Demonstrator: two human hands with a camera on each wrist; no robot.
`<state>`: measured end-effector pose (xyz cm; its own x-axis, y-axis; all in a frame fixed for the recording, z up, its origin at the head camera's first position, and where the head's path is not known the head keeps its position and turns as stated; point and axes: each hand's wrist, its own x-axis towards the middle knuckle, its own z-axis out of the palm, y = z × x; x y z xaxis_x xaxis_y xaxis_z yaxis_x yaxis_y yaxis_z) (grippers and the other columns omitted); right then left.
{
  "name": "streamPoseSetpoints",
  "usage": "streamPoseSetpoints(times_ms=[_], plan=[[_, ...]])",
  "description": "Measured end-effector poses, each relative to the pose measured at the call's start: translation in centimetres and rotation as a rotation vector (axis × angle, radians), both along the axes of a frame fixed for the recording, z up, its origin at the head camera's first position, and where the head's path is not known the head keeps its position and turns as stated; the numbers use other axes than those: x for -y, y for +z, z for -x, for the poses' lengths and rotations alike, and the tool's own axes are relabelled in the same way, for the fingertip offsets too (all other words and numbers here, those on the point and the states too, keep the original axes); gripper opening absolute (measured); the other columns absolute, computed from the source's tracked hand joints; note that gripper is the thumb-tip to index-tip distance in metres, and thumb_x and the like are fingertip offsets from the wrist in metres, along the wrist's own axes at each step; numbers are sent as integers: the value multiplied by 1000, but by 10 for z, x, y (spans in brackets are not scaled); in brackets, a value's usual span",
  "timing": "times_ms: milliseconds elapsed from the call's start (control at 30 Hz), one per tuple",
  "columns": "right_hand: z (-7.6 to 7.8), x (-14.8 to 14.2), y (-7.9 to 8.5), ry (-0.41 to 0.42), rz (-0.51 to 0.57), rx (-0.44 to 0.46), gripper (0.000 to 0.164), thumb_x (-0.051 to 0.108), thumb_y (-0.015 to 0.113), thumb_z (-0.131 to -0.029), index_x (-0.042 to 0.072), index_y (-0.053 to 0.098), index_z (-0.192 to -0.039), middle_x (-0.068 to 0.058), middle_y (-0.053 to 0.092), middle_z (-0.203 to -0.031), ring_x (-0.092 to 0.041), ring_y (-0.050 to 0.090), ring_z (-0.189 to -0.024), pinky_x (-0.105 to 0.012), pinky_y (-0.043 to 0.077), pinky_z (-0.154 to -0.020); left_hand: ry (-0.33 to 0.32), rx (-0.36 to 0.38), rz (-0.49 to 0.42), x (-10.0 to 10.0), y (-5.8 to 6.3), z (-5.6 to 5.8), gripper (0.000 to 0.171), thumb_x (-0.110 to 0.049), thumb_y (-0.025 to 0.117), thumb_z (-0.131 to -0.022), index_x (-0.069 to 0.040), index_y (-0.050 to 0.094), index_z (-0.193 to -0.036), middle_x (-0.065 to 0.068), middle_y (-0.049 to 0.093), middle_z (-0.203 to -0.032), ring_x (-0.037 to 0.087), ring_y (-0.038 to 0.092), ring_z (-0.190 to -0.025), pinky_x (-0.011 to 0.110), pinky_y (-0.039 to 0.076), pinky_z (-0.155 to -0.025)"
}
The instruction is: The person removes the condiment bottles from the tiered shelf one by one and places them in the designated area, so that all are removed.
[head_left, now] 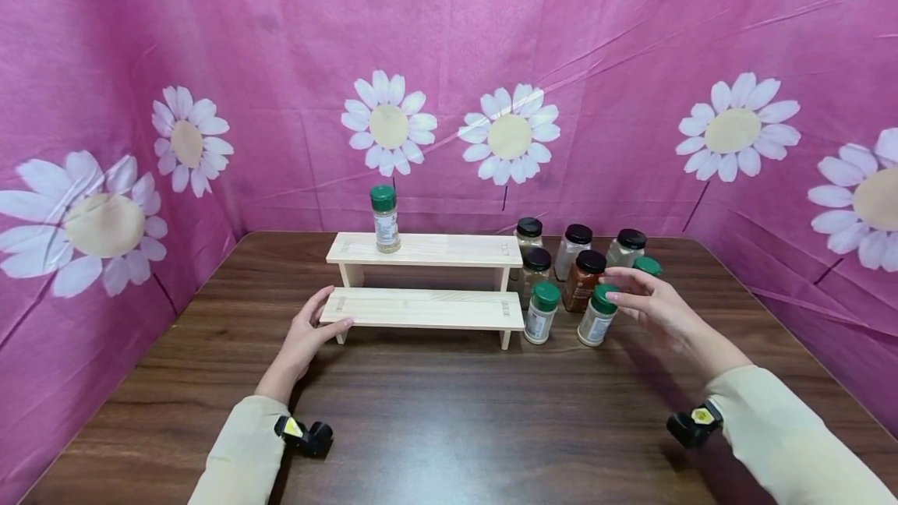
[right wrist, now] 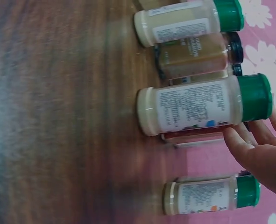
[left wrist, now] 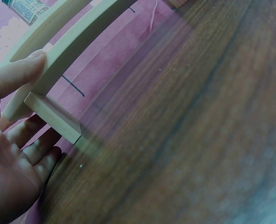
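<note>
A two-step wooden shelf (head_left: 421, 309) stands on the table. My left hand (head_left: 310, 327) holds its lower left end, thumb on the board's front edge and fingers by the leg (left wrist: 53, 117). On the upper step stands a green-capped spice jar (head_left: 385, 220). My right hand (head_left: 652, 304) is at another green-capped jar (head_left: 596, 319) standing upright right of the shelf. In the right wrist view, the thumb (right wrist: 238, 142) lies beside that jar's upper body and the other fingers reach behind its green cap (right wrist: 255, 97), loosely bent.
Beside the shelf's right end stands a green-capped jar (head_left: 540, 316). Behind are several black-capped jars, one with red-brown spice (head_left: 584, 283). A further green-capped jar (right wrist: 205, 196) is partly hidden by my right hand in the head view. Pink flowered cloth (head_left: 449, 37) hangs behind the table (head_left: 449, 427).
</note>
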<state>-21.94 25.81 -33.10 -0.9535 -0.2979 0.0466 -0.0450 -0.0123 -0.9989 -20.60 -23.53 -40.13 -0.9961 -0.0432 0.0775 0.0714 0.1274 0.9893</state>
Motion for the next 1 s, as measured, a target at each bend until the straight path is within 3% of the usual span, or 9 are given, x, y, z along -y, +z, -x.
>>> streamPoseSetpoints(times_ms=[200, 467, 633, 767, 1000], plan=[[4, 2, 12, 13, 1, -31, 37, 3, 55, -84, 2, 43, -118, 1, 55, -105, -5, 50, -95, -22, 40, -76, 0, -9, -4, 0, 0, 0, 70, -3, 65, -75, -7, 26, -134, 23, 43, -122, 2, 50, -87, 17, 35, -78], [11, 11, 31, 34, 104, -53, 29, -4, 54, -82, 14, 55, -105, -4, 58, -103, -12, 54, -93, -24, 42, -78, -5, -14, -3, 1, 0, 0, 70, -3, 65, -75, -7, 26, -134, 23, 43, -122, 2, 49, -88, 17, 35, -78], [18, 19, 41, 14, 36, -49, 32, 1, 57, -82, 9, 49, -112, -2, 54, -105, -11, 53, -95, -26, 41, -80, -1, -8, 2, 1, 0, 0, 71, -4, 65, -75, -7, 26, -134, 23, 43, -122, 2, 49, -88, 17, 34, -79], [22, 28, 49, 0, -36, -47, 34, 8, 59, -82, 11, 48, -113, 1, 53, -105, -9, 53, -94, -27, 40, -82, -1, -6, 1, 1, 0, -1, 71, -4, 65, -75, -7, 26, -134, 23, 43, -122, 2, 49, -88, 17, 34, -80], [30, 47, 57, -1, -111, -67, 37, 14, 59, -82, 9, 46, -116, -5, 48, -112, -13, 46, -103, -36, 30, -92, -5, -9, -6, 0, 0, 0, 71, -3, 65, -75, -6, 25, -134, 23, 43, -122, 2, 49, -88, 17, 34, -80]])
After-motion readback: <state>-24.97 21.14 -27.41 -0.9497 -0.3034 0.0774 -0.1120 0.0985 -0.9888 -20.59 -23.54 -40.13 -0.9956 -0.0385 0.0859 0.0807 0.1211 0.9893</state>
